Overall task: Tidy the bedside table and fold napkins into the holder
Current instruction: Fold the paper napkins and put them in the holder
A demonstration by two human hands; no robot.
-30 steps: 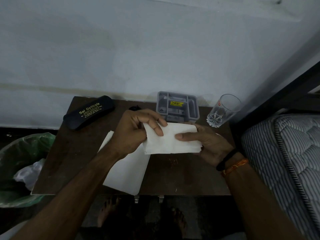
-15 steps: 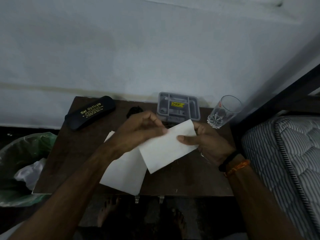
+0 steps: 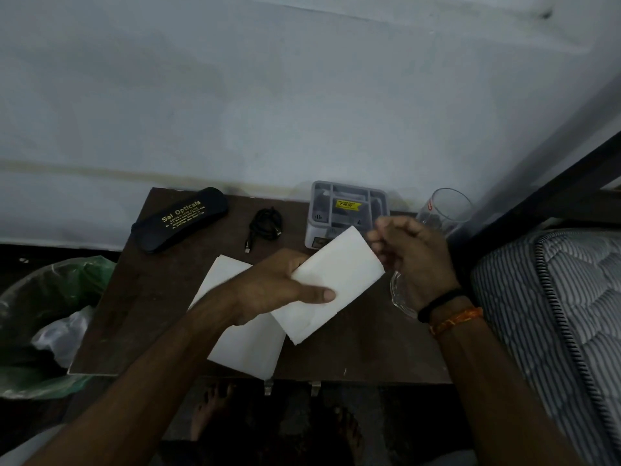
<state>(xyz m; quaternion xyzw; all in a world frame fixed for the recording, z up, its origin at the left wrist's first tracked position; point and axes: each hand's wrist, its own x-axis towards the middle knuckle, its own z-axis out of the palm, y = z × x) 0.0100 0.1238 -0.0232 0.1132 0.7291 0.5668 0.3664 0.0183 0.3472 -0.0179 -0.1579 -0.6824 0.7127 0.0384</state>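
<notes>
The left hand [image 3: 272, 290] holds a folded white napkin [image 3: 331, 284] above the dark wooden bench [image 3: 151, 297]. Its thumb lies flat across the top of the napkin near the lower left part, and the fingers [image 3: 292, 260] curl under the napkin's left edge, so the paper is pinched between thumb and fingers. The napkin is tilted, with one corner pointing up toward the grey holder [image 3: 347, 210] and the opposite corner hanging down toward the near edge of the bench.

The right hand [image 3: 408, 253] sits just beside the napkin's upper right edge. Its fingers are loosely curled and close together; whether they touch the paper cannot be told, and they grip nothing that can be seen. The wrist carries a black band and an orange thread.

A second white napkin [image 3: 243, 341] lies flat on the bench left of and below the held one, partly under the left forearm, its lower corner reaching the bench's near edge.

The grey holder stands at the back of the bench by the wall, divided into compartments, with a yellow sticker inside. Left of the holder lies a coiled black cable [image 3: 263, 223], and further left a black glasses case [image 3: 179, 218] with gold lettering. Right of the holder stands a clear drinking glass [image 3: 447, 208], partly behind the right hand. A bin with a green bag [image 3: 43, 317] is on the floor left of the bench, and a striped mattress [image 3: 554, 314] is to its right.
</notes>
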